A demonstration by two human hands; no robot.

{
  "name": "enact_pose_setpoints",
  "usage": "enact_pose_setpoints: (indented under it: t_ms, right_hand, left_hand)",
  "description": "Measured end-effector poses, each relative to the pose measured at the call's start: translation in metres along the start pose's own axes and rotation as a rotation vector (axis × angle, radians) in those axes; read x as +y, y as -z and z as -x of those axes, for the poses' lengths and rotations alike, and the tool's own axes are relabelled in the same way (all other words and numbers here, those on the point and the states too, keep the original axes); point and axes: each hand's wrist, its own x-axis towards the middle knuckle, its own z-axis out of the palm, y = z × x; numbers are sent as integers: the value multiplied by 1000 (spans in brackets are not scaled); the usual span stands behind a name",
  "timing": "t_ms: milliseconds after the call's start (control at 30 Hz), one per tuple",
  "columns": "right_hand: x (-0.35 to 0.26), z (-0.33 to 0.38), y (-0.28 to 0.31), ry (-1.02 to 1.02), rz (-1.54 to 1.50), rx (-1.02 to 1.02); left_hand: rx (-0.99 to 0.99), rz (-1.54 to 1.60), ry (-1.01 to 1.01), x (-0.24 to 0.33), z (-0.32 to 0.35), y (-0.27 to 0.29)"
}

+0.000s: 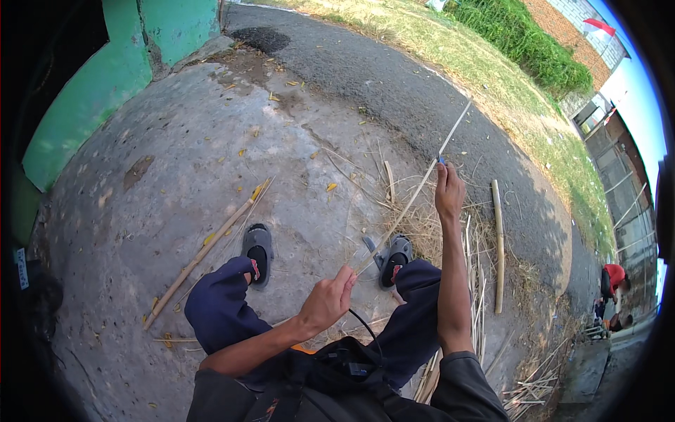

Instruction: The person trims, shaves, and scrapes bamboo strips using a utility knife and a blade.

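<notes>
My left hand (327,300) pinches the near end of a long thin bamboo strip (408,202) just above my knees. The strip runs up and to the right, out over the road. Farther along the strip, my right hand (448,191) is stretched out and closed around a small blue-handled blade (441,160) held against it. Both my feet in dark sandals (258,251) rest on the concrete below the strip. Thin bamboo shavings (422,225) lie under my right hand.
A long bamboo stick (204,253) lies on the concrete at left and a thicker bamboo piece (498,246) at right. Split bamboo strips (478,309) are heaped by my right leg. A green wall (91,91) stands at left, the asphalt road (394,77) ahead, and a person in red (613,278) far right.
</notes>
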Motion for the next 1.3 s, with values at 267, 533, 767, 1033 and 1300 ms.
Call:
enact_pose_setpoints:
  t_ms: [267, 533, 767, 1033, 1300]
  right_hand:
    - [27, -2, -6, -38, 85, 21]
    - [131, -4, 13, -334, 97, 223]
    - [114, -2, 32, -735, -567, 45]
    - [-15, 13, 40, -695, -1218, -442]
    - [-51, 25, 39, -526, -1376, -233]
  left_hand:
    - [-45, -73, 11, -6, 6, 11]
    - [-247, -126, 85, -12, 63, 41]
    - [-74, -78, 220, -9, 80, 87]
    - [-128, -64, 285, 3, 35, 84]
    - [-370, -36, 238, 25, 17, 72]
